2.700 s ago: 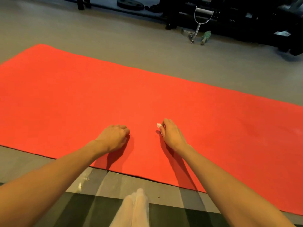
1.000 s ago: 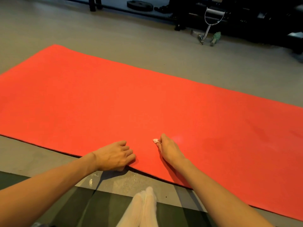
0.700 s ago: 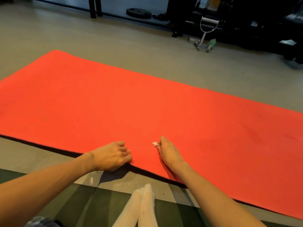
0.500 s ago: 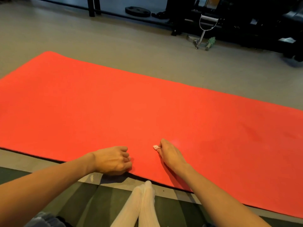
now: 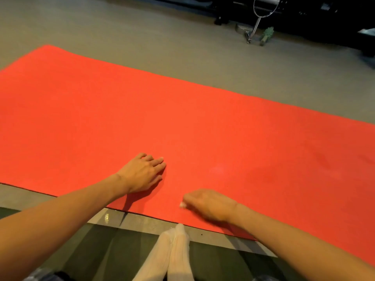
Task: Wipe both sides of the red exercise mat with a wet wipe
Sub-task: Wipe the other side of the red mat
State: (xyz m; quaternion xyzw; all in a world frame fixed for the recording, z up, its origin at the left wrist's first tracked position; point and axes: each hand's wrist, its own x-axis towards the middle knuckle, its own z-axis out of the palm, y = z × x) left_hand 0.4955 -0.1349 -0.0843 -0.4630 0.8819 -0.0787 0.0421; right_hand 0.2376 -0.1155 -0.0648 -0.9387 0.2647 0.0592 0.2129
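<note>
The red exercise mat lies flat on the grey floor and fills most of the view. My left hand rests palm down on the mat near its front edge, fingers fairly straight. My right hand is blurred, low over the mat close to the front edge, and pinches a small white wet wipe that peeks out at its fingertips. A pale damp patch shows on the mat beyond the right hand.
My feet in white socks sit on a dark green floor strip just before the mat's edge. Dark gym equipment, a metal handle and a small green object stand at the far right.
My left hand went from the mat's front edge forward onto the mat and flattened. My right hand with the wipe swung back toward the front edge and turned sideways.
</note>
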